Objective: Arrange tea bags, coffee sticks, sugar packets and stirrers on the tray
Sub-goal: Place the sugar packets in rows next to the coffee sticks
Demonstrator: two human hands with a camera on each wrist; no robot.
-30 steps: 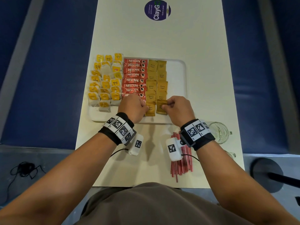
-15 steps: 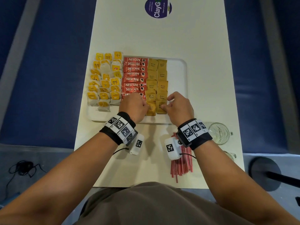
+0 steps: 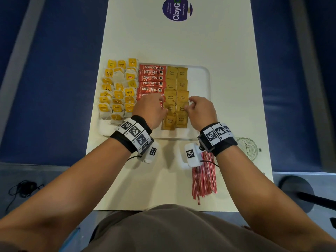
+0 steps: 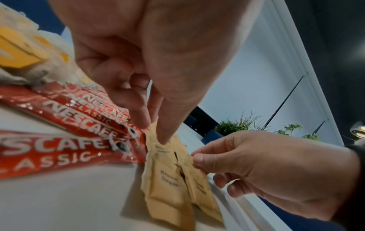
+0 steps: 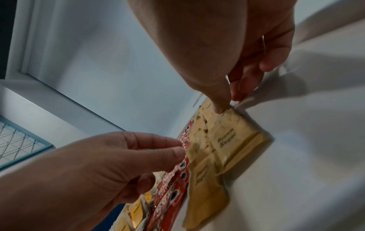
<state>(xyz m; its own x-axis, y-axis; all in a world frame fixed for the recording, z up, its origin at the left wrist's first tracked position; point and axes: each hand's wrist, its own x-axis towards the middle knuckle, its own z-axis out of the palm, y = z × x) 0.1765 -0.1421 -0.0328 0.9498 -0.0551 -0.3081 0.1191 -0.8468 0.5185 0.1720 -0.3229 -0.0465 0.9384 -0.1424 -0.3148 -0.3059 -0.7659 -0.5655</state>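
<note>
A white tray holds yellow-tagged tea bags on the left, red coffee sticks in the middle and two columns of brown sugar packets. My left hand pinches the left edge of a sugar packet beside the coffee sticks, thumb and forefinger together. My right hand pinches the far right corner of a packet in the right column, thumb on top. Red-and-white stirrers lie bundled on the table below my right wrist.
A glass mug stands on the table right of my right wrist. A round purple sticker marks the far end of the white table. The tray's right strip is bare. Blue floor lies on both sides of the table.
Both hands have moved a little farther up the sugar columns. The packet my right hand held at the near end now lies flat there.
</note>
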